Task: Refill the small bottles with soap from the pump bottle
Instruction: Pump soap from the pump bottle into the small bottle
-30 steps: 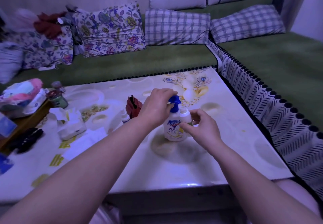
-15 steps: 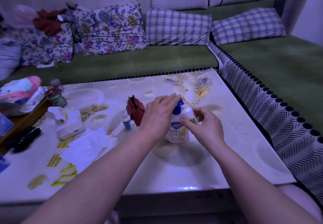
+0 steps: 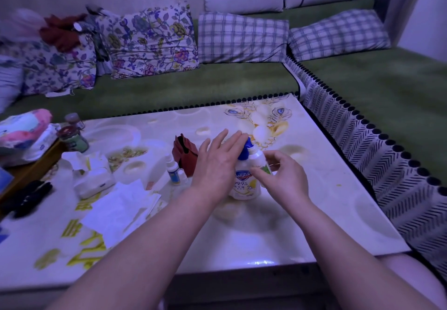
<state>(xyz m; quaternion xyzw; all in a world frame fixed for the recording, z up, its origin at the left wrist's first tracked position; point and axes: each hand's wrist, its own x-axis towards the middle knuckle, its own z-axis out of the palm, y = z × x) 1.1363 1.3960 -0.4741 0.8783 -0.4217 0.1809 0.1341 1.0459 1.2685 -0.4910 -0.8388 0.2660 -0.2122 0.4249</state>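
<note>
Just right of the frame's centre, the pump bottle (image 3: 245, 185) stands upright on the worktop (image 3: 266, 232). The left hand (image 3: 217, 162) lies over its blue pump head (image 3: 243, 151). Its fingers are straight and spread and grip nothing, and the palm side rests on the top of the pump. The right hand (image 3: 285, 176) has thumb and fingertips curled round a small bottle (image 3: 258, 161). It holds this against the pump bottle's right shoulder, just beside the nozzle. The left hand hides whether the spout actually sits over the small bottle's mouth.

The pump bottle looks like stiff plastic with a broad base. It is probably heavy enough with soap to stay put under a press straight down, though an off-centre push could tip it toward the right hand. The pump head is best worked with a flat palm or two fingers squarely on top.

The small bottle appears light and thin-walled, and it would likely turn slick once soap runs down it. A hold round its body, low enough to leave the neck free, seems best. The grip should be firm but not squeezing.

Two spare bottles (image 3: 173, 173) stand left of centre, just beside a red object (image 3: 185, 154).
</note>
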